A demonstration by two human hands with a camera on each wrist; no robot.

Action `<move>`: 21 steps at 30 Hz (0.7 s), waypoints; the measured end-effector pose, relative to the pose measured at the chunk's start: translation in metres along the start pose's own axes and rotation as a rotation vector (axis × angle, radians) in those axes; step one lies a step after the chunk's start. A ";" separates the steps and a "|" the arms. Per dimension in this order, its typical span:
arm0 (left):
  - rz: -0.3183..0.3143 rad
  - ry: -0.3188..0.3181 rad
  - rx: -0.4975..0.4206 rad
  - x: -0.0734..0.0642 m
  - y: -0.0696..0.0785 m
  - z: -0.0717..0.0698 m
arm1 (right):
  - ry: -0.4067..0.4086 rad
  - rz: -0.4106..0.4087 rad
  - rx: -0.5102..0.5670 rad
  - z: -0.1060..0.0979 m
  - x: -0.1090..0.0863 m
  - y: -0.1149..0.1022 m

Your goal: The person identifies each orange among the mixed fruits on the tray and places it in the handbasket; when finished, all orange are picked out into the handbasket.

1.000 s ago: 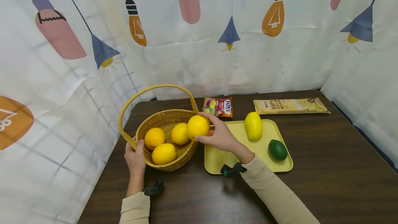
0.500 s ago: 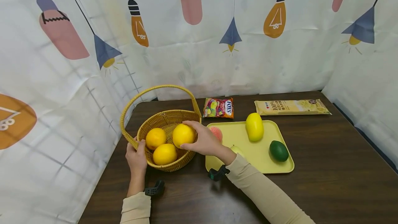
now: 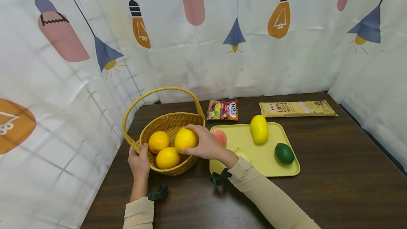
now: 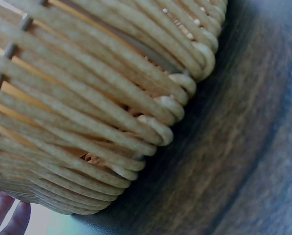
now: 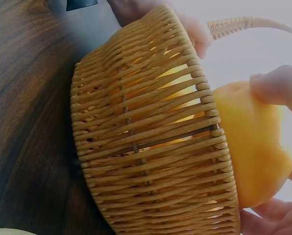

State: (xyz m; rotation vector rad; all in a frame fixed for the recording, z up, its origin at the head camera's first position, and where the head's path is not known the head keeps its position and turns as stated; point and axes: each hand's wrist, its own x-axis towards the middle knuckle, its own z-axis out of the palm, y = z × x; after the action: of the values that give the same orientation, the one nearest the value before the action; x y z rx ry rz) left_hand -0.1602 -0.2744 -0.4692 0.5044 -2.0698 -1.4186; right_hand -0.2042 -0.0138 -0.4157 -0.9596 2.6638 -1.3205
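My left hand (image 3: 139, 160) grips the rim of the yellow wicker basket (image 3: 187, 163) at its left side, beside the foot of the arched handle (image 3: 170, 88). My right hand (image 3: 205, 142) holds a round yellow fruit (image 3: 185, 140) over the basket's right part. In the right wrist view, this yellow fruit (image 5: 251, 147) sticks up above the rim, with the thumb (image 5: 280, 88) on one side. Two more yellow-orange fruits (image 3: 159, 142) (image 3: 167, 158) lie inside at the left and front. The held fruit and hand hide the basket's right interior.
A pale yellow tray (image 3: 275, 170) holds a pink peach (image 3: 219, 136), a pale green pear-like fruit (image 3: 242, 154), a yellow mango-like fruit (image 3: 259, 129) and a dark green avocado-like fruit (image 3: 284, 153). Behind are a FOX'S candy bag (image 3: 222, 110) and a long yellow packet (image 3: 297, 109).
My right hand has carried the yellow fruit left and down from the rim to over the basket's inside, uncovering the peach and pear-like fruit. My left hand has stayed on the basket.
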 end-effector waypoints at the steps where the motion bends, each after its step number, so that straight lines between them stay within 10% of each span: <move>1: -0.002 0.000 0.001 0.000 0.000 0.000 | -0.004 0.003 -0.003 0.000 0.000 0.000; 21: -0.004 0.007 -0.014 -0.001 0.000 0.000 | -0.066 0.041 -0.213 0.008 0.003 -0.001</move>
State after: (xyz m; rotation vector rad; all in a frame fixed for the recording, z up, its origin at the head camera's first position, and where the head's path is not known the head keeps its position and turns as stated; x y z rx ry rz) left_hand -0.1600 -0.2738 -0.4691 0.5077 -2.0526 -1.4308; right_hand -0.2043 -0.0217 -0.4194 -0.9432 2.7987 -0.9939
